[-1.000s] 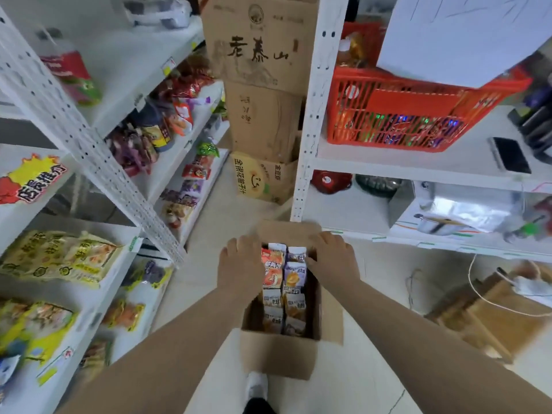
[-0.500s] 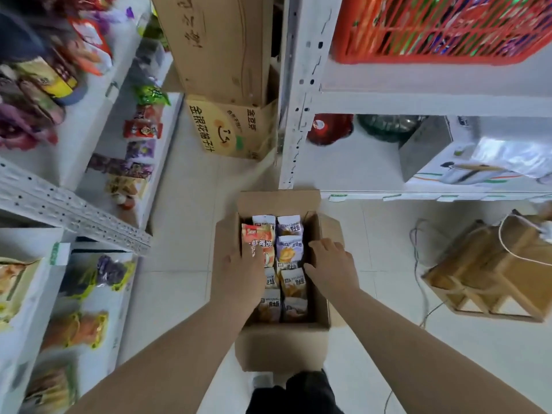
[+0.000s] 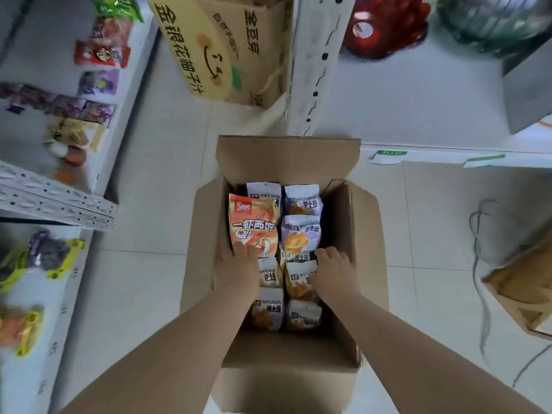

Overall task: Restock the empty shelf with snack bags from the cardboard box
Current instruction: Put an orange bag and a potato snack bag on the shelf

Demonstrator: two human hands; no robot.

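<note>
Cardboard box [image 3: 340, 228] stands open on the floor, flaps spread, and serves as the reference. Inside it, white snack bags [image 3: 301, 234] fill two rows, with one orange snack bag [image 3: 254, 225] lying on top at the box's left side. The left hand [image 3: 239, 273] rests on the lower edge of the orange snack bag; the right hand [image 3: 331, 273] reaches among the white snack bags at the box's right side. Whether either hand has closed on a bag cannot be told. Judgement: the box is near full, so restocking has barely begun and nearly every bag remains to be moved.
</note>
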